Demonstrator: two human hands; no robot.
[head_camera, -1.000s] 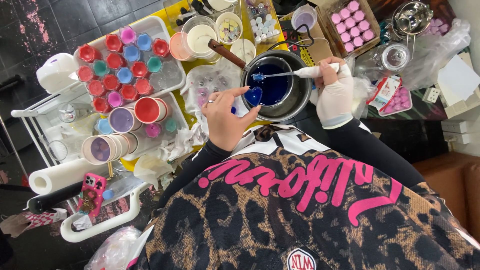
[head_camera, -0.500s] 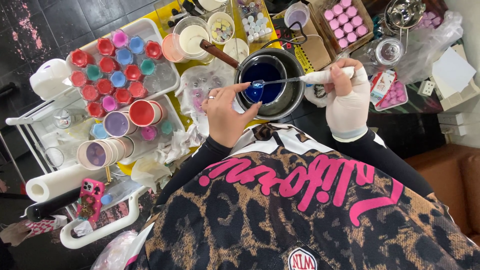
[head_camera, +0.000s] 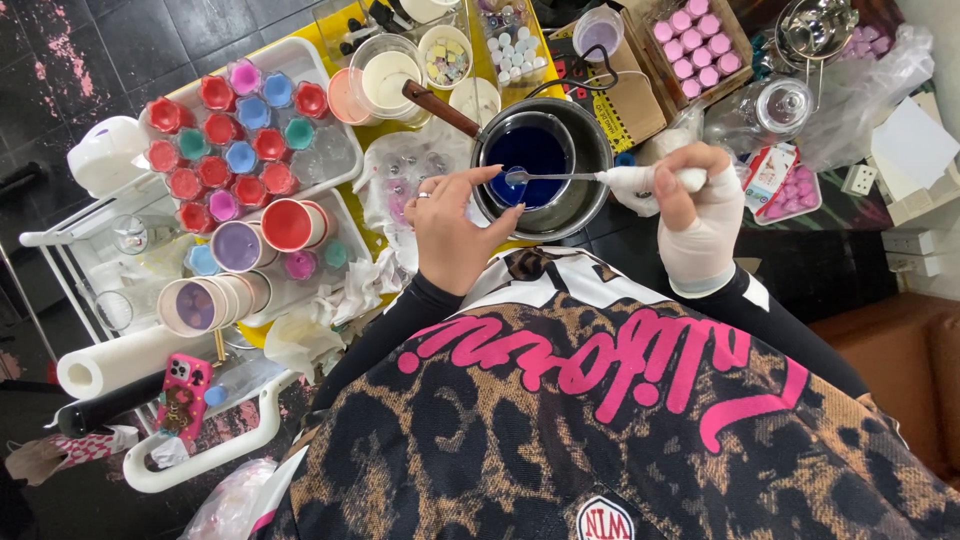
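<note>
Right hand (head_camera: 692, 205) grip closed around spoon (head_camera: 570, 177) over blue pot (head_camera: 545, 165).

Metal spoon (head_camera: 545, 177), handle wrapped in white, lies level over the pot, bowl end above the liquid. Steel pot (head_camera: 590, 190) with brown handle holds deep blue liquid. A small blue piece (head_camera: 517, 183) sits just beneath the spoon bowl, shape unclear.

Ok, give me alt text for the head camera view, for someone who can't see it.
Seen from above, a person's gloved right hand holds a spoon over a metal pot of dark blue liquid, while the bare left hand holds something small and blue at the pot's rim. Trays of small coloured cups sit to the left.
</note>
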